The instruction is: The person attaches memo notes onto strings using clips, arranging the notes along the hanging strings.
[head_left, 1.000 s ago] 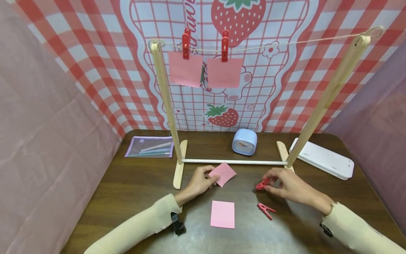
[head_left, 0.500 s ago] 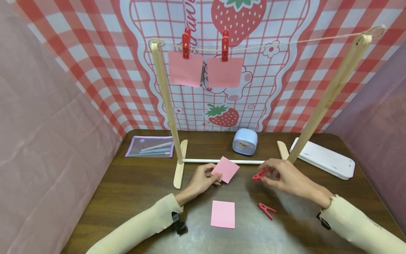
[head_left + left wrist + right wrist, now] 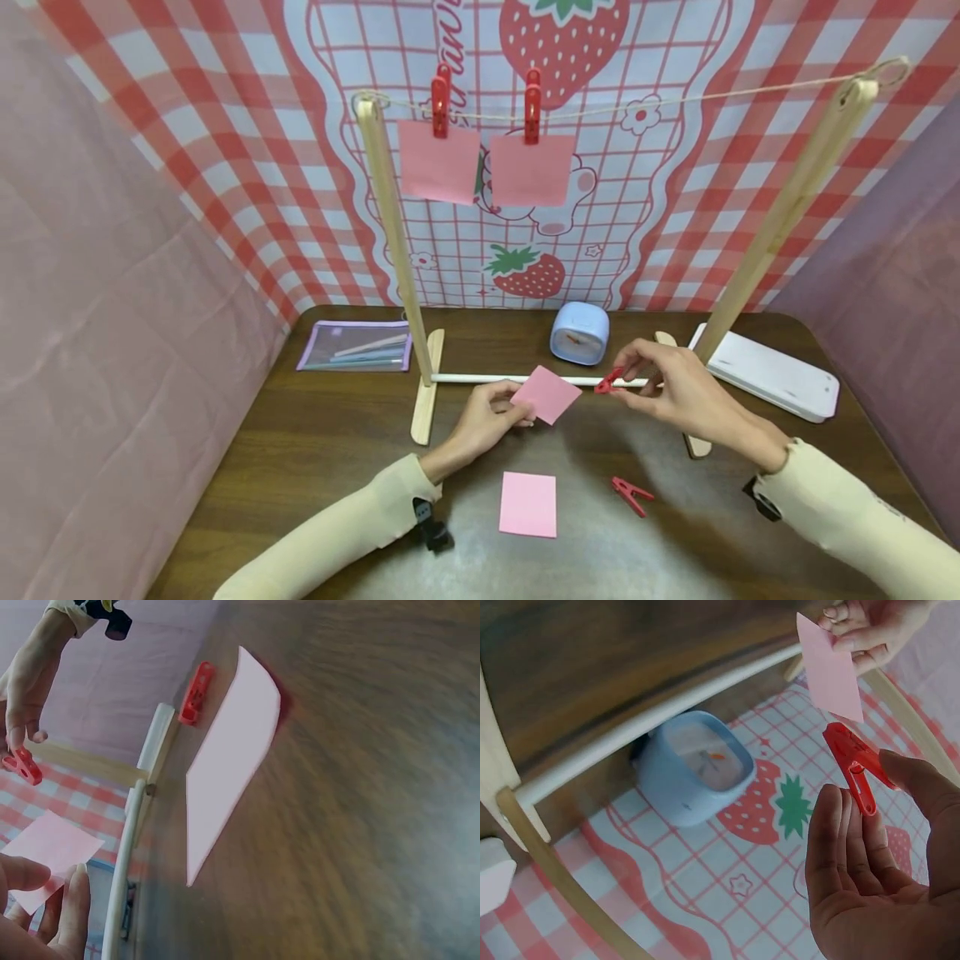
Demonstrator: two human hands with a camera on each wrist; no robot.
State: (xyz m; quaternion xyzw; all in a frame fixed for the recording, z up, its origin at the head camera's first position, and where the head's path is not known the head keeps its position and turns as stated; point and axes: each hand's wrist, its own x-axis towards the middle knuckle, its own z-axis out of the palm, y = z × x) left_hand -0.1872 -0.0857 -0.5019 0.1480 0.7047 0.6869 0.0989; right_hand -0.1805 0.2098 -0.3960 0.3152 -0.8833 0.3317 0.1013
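My left hand (image 3: 487, 422) pinches a pink sticky note (image 3: 549, 395) by one corner, above the table in front of the white crossbar. My right hand (image 3: 678, 396) holds a red clothespin (image 3: 853, 761) between thumb and fingers, a short way to the right of that note and apart from it. On the table lie a stack of pink notes (image 3: 528, 505) and, to its right, a second red clothespin (image 3: 632, 495). Two pink notes hang from the string (image 3: 495, 119), each under its own red clothespin (image 3: 532, 107).
A wooden frame with a left post (image 3: 393, 242) and right post (image 3: 787, 217) carries the string; a white crossbar (image 3: 472, 379) joins its feet. Behind it stand a blue clock (image 3: 580, 333), a pencil pouch (image 3: 356, 346) on the left and a white case (image 3: 772, 373) on the right.
My right hand has lifted the clothespin off the table and moved it up and slightly left. The left hand has carried its note a little to the right and upward.
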